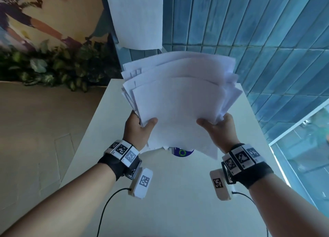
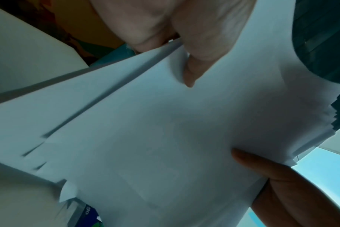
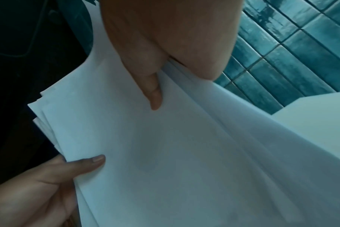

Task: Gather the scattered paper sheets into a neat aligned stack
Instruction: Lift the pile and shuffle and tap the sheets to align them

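A loose bundle of white paper sheets (image 1: 179,101) is held up above the white table (image 1: 178,201), its edges fanned and uneven. My left hand (image 1: 140,124) grips the bundle's left side, thumb on top and fingers hidden beneath. My right hand (image 1: 213,126) grips the right side the same way. In the left wrist view the paper sheets (image 2: 165,138) fill the frame, with my left hand (image 2: 186,61) pinching their edge. The right wrist view has the sheets (image 3: 184,153) under my right hand (image 3: 155,86).
A blue packet with a green ring mark (image 1: 181,152) lies on the table under the bundle. A white sheet (image 1: 137,18) hangs on the blue tiled wall (image 1: 258,32) behind. Plants (image 1: 53,66) line the far left; a glass panel (image 1: 302,147) stands right.
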